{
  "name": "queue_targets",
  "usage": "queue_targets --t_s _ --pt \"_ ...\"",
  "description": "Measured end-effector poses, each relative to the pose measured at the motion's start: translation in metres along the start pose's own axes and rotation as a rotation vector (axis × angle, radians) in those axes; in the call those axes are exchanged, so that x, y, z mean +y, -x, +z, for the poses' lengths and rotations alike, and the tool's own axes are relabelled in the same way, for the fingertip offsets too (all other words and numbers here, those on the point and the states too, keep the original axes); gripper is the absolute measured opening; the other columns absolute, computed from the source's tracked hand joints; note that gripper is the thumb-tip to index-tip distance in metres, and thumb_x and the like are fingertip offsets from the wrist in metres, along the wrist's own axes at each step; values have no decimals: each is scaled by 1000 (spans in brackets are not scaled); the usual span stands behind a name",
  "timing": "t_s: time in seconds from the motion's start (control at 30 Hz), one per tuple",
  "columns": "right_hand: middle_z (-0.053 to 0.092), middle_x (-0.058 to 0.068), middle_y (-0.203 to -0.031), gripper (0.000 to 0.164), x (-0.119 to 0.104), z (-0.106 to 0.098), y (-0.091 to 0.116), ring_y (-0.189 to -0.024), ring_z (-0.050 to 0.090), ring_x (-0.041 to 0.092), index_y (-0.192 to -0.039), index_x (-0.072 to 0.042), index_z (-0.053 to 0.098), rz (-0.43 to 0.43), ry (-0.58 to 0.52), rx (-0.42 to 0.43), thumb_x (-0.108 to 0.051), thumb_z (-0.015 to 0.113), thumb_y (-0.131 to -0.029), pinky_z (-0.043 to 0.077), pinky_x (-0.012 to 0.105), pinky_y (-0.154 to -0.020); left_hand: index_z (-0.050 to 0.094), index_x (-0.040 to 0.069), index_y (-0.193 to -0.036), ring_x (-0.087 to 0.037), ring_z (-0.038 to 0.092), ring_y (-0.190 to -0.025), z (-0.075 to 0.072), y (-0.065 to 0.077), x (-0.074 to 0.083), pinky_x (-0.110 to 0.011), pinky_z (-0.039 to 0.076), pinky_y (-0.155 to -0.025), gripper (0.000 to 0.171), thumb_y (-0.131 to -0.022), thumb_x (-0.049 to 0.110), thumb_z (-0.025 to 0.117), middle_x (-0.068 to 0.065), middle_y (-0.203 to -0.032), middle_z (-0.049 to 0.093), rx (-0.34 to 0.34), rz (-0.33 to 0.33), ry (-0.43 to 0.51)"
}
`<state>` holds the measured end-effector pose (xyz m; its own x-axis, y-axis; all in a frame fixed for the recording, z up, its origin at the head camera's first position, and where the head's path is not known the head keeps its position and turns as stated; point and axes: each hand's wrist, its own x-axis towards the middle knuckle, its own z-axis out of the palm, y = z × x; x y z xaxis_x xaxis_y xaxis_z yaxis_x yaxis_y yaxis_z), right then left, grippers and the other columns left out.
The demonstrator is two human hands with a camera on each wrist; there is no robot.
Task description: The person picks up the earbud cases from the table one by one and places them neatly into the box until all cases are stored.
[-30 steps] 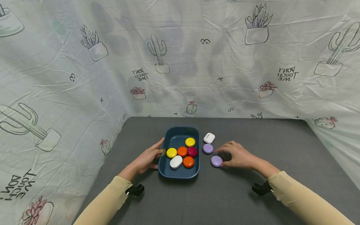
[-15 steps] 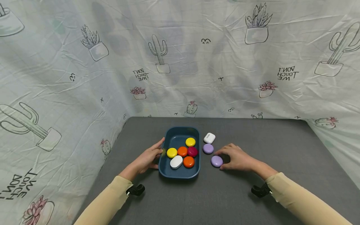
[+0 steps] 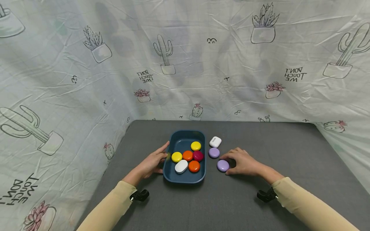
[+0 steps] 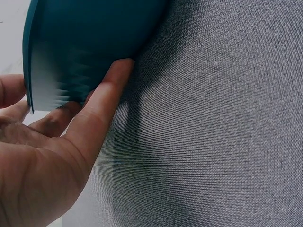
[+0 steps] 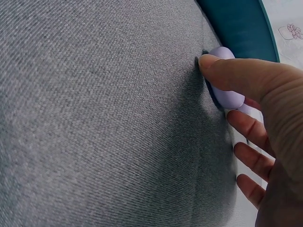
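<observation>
Cactus-print cloth [image 3: 190,88] backs a grey table [image 3: 289,154]. Head view: a blue tray [image 3: 184,179] holds glossy pieces [image 3: 187,156]; right of it lie the nearer lilac disc [image 3: 223,166] and, beyond, another lilac disc [image 3: 214,152] beside a white case [image 3: 215,141]. Left wrist: the left hand [image 4: 57,146] meets the tray, fingers spread. Right wrist: the right hand [image 5: 284,118] straddles the nearer lilac disc, thumb and fingers apart; contact is unclear.

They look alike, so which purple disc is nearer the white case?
The farther purple disc, right beside the white case; the closer purple disc lies by the right thumb.
</observation>
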<state>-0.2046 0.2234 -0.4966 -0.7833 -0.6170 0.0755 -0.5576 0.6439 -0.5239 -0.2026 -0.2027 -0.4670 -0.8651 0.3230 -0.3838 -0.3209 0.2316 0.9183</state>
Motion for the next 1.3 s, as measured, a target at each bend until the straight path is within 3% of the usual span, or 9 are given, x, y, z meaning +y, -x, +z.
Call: queue_targets --t_s 0.33,0.83,1.3 --pt "64 -8 -118 56 -1 0 -1 -110 50 21 -127 -24 72 4 -11 5 -39 90 -77 36 46 -89 23 46 -161 -45 32 -146 1 0 1 -54 57 -81 61 -110 22 44 -17 -169 13 3 -1 -5" --pt "64 -9 -116 55 -2 0 -2 -110 51 21 -125 -25 72 27 -21 3 -45 89 -77 37 47 -89 23 46 -162 -45 31 -146 1 0 1 -55 57 -82 61 -110 23 44 -17 -168 13 6 0 2" --pt "64 -12 -111 50 -3 0 -2 -109 51 20 -122 -24 74 9 -20 -6 -41 89 -77 38 46 -87 23 43 -163 -46 32 -146 2 0 0 -54 57 -80 61 -109 22 45 -18 -168 13 8 6 4"
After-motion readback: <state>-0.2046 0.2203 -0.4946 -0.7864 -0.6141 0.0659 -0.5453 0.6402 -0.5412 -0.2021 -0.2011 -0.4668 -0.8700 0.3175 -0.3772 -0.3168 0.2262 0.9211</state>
